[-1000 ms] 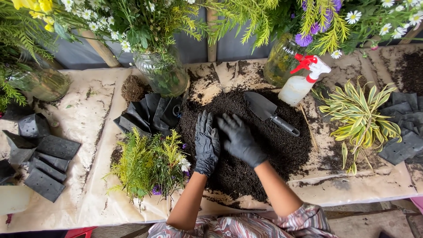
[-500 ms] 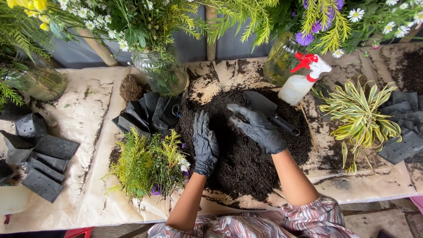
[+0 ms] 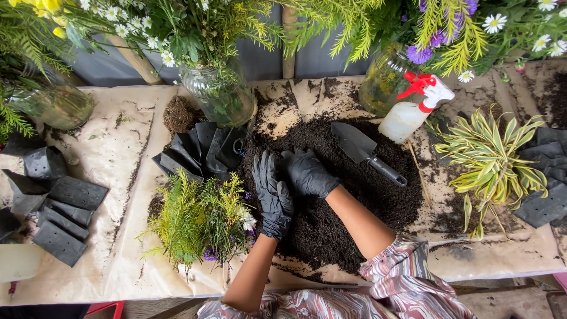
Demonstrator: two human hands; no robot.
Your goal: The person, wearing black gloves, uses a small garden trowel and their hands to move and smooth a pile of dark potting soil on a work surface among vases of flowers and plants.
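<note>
On soil pile (image 3: 331,195): left hand (image 3: 273,195), right hand (image 3: 307,172) touching.

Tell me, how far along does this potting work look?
Early on. Done: dark soil is heaped on the papered table, with a trowel lying on it. In hand: the gloved left hand and right hand press into the pile. Left: the black grow bags look unfilled, and the green plants lie unpotted.

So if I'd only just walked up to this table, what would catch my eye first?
Probably the two black-gloved hands, left hand and right hand, side by side on the big mound of dark soil at the centre. Next, the trowel lying on that soil, and the red-topped spray bottle just beyond.
</note>
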